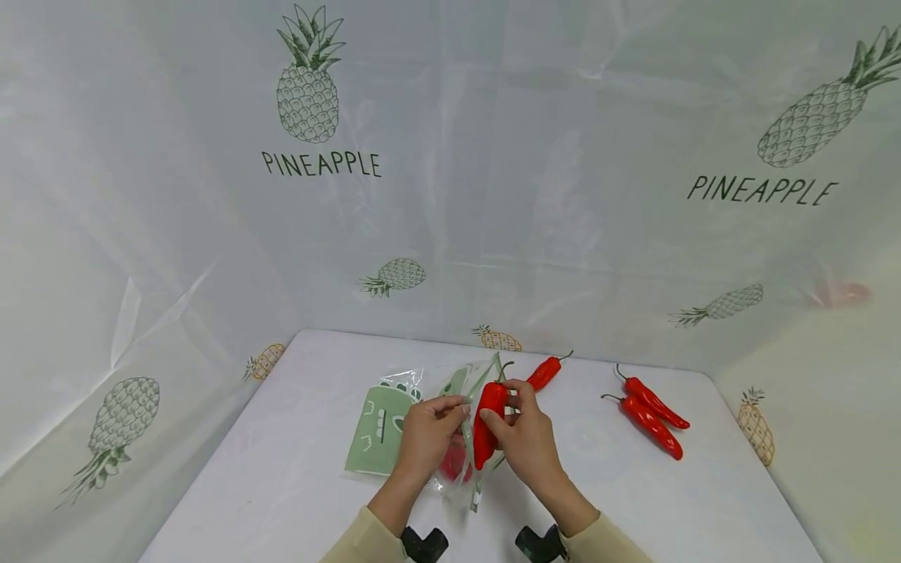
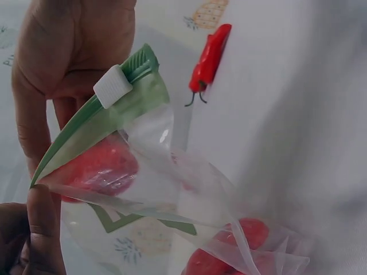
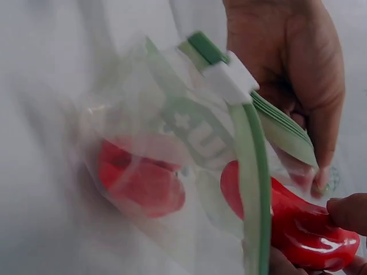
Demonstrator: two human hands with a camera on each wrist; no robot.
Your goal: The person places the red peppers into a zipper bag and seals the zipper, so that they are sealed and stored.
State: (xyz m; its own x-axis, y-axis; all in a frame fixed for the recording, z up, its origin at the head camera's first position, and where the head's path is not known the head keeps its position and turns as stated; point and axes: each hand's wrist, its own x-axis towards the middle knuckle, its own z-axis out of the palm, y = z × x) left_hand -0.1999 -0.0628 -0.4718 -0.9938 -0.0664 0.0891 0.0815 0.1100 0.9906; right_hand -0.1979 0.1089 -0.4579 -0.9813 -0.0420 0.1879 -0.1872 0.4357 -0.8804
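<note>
Red chilli (image 1: 486,435) was at the zip bag (image 3: 200,134) opening; fingers on our right hand (image 1: 529,439) pinched it, on our left hand (image 1: 425,439) the rim. Likely mid-bagging, we next needed it lowered inside.

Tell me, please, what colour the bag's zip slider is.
The slider is white, clearest in the left wrist view.

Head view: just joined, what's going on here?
A person's left hand pinches the edge of a clear plastic slider bag with a green rim. Their right hand grips a long, glossy red pepper at the bag's mouth. Red shapes show inside the bag. On the white table lie another red pepper, two more red peppers farther right, and a flat green cartoon-printed packet at left.
</note>
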